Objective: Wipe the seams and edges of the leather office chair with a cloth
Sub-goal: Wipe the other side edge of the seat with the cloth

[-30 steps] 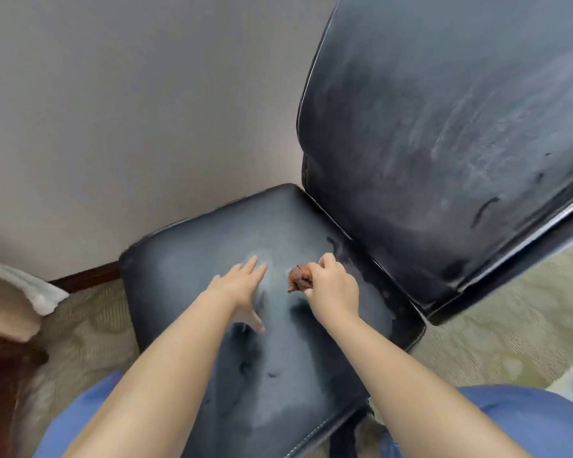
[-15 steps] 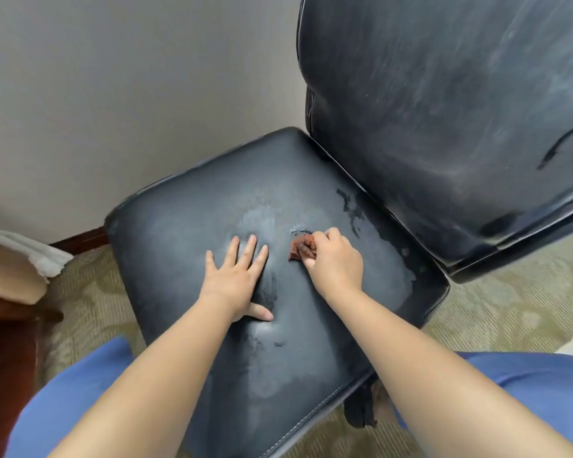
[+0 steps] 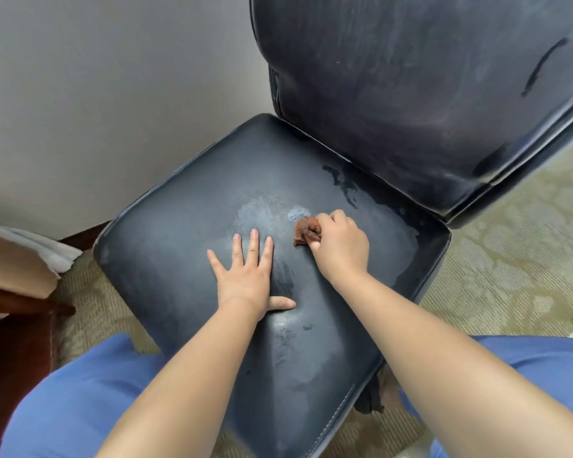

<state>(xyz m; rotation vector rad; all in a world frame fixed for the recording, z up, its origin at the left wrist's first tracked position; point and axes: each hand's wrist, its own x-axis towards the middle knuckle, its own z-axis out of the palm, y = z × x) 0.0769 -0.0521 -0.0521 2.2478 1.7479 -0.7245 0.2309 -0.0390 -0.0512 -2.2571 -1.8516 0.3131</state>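
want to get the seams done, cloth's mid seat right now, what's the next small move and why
Probably slide the cloth, gripped by the right hand, toward the wet streaks by the backrest seam. It sits on the seat centre, away from any edge, while the left hand braces flat.

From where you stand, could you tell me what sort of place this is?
Probably a carpeted hotel room or office: a patterned carpet, a plain wall with a dark wooden baseboard, and a black leather chair.

Black leather chair [image 3: 186, 259], rust-brown cloth [image 3: 306, 230], blue trousers [image 3: 80, 398] (carpet [image 3: 510, 259] olive, patterned).
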